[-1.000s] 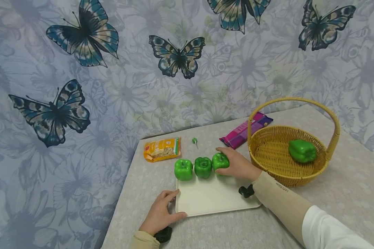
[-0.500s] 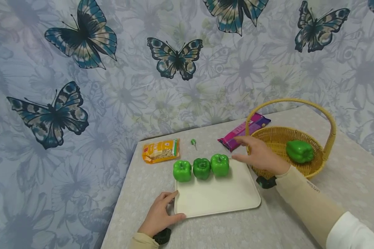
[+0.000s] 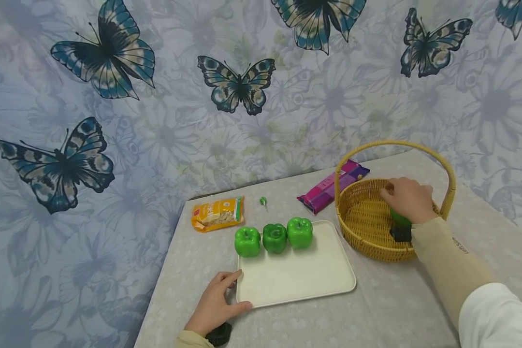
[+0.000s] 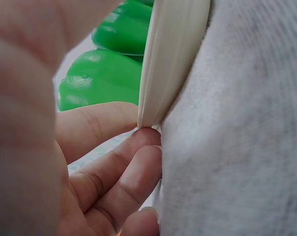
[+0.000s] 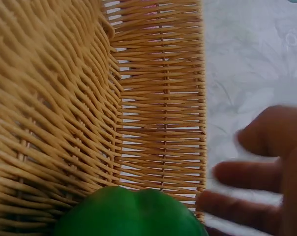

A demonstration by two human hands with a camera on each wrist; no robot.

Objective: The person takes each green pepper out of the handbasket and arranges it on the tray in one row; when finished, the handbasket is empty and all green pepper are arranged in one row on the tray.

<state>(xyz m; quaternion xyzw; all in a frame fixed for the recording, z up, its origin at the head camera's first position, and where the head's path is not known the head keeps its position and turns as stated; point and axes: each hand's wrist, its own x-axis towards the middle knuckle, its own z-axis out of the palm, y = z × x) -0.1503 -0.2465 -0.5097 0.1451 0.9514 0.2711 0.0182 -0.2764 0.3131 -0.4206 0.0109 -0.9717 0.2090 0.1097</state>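
Three green bell peppers, a left one [image 3: 247, 242], a darker middle one [image 3: 275, 238] and a right one [image 3: 300, 233], stand in a row along the back of a cream tray [image 3: 302, 280]. My left hand [image 3: 214, 303] touches the tray's front left corner, thumb at the front edge and fingers at the left side. In the left wrist view the fingertips meet the tray rim [image 4: 156, 64]. Over the wicker basket [image 3: 360, 241] my right hand [image 3: 409, 199] reaches down, fingers spread above another green bell pepper [image 5: 133, 216], which it mostly hides in the head view.
The basket's tall arched handle [image 3: 391, 142] rises over the right forearm's side. Behind the tray lie an orange food packet [image 3: 218, 213], a small green lollipop [image 3: 263, 200] and a purple packet [image 3: 330, 187]. A butterfly-patterned wall [image 3: 156, 159] borders the table.
My right hand has let go of the right pepper on the tray and moved right, into the basket above the pepper there. The left hand stays at the tray corner.
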